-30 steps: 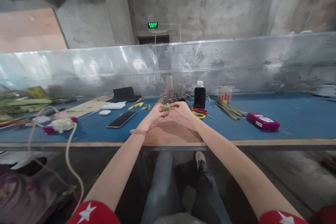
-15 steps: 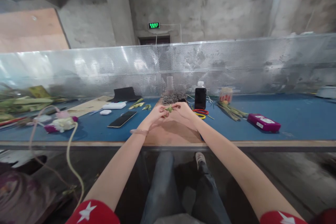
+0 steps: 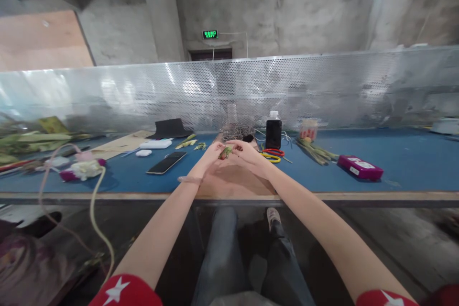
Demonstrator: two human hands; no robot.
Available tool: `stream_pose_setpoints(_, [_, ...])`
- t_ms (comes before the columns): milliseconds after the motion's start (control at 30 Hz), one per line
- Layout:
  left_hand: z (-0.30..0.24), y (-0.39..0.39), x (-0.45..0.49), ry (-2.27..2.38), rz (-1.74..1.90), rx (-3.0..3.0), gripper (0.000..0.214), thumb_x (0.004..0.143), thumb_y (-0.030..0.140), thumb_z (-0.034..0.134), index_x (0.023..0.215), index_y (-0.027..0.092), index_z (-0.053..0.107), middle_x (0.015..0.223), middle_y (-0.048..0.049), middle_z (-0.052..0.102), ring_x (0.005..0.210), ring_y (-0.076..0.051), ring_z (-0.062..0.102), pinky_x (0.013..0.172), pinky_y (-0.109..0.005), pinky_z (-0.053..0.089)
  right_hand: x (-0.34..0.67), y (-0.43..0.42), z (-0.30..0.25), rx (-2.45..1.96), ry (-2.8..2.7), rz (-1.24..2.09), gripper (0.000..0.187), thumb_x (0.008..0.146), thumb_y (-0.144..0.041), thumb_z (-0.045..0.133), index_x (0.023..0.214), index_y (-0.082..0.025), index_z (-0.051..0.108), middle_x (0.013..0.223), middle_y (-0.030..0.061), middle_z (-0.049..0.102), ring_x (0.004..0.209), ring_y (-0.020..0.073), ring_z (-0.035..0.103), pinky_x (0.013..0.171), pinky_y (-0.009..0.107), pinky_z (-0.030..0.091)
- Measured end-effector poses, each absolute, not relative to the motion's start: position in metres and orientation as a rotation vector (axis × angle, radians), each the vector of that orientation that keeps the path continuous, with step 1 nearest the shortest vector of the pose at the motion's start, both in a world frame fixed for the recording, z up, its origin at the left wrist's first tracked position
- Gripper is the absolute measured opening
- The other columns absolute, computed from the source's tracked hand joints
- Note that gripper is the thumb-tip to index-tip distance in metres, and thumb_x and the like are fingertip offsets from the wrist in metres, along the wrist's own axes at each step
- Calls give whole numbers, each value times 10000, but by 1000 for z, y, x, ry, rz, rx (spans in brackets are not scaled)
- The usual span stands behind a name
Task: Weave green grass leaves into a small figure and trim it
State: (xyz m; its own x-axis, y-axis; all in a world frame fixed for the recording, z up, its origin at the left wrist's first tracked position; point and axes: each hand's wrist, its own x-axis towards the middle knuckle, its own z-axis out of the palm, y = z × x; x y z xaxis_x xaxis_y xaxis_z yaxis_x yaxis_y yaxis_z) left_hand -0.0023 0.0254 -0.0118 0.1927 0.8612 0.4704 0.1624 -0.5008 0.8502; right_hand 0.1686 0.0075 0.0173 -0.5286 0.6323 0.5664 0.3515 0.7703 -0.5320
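Close together over a wooden board (image 3: 236, 181), my two hands meet at a small green leafy piece (image 3: 226, 153) with a reddish spot. My left hand (image 3: 213, 154) pinches it from the left; a pale bracelet circles that wrist. From the right, the fingers of my right hand (image 3: 248, 155) close on it, their tips near the left thumb. Just right of my right hand lie scissors with red and yellow handles (image 3: 273, 155). Behind the hands is a heap of grey cord (image 3: 238, 133). The exact kind of the green piece is too small to tell.
A dark bottle with a white cap (image 3: 273, 131) stands beyond the scissors. Dried stalks (image 3: 315, 150) and a purple box (image 3: 360, 167) lie to the right. On the left are a phone (image 3: 167, 162), white cases (image 3: 156, 144), a cable (image 3: 93, 205) and leaves (image 3: 34, 142).
My right hand has shifted slightly left and its fingers have turned over the green piece. The piece has tilted lower between the hands, and a reddish spot now shows on it.
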Motion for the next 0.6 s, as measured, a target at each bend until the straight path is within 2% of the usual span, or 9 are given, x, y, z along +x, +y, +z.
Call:
stream_pose_setpoints(133, [-11, 26, -2, 960, 1365, 1812, 246, 761, 384, 478, 775, 138, 482, 604, 9, 511, 465, -76, 477, 488, -220, 411, 167, 6, 19, -729, -2192, 444, 301, 744, -108, 465, 1019, -130, 583, 792, 30, 605, 627, 81, 480, 612, 210, 410])
stream_pose_setpoints(300, [-9, 24, -1, 990, 1370, 1807, 193, 778, 327, 465, 774, 134, 483, 614, 7, 517, 461, -73, 475, 486, -215, 413, 164, 5, 19, -770, -2170, 535, 319, 741, -92, 474, 1040, -119, 580, 858, 56, 629, 589, 64, 493, 554, 192, 439])
stream_pose_setpoints(600, [-8, 21, 1, 961, 1371, 1778, 176, 789, 311, 455, 760, 137, 464, 557, 23, 499, 446, -71, 466, 476, -206, 397, 163, 9, 16, -762, -2106, 589, 317, 707, -65, 517, 1000, -142, 608, 977, 65, 600, 645, 64, 549, 549, 164, 472])
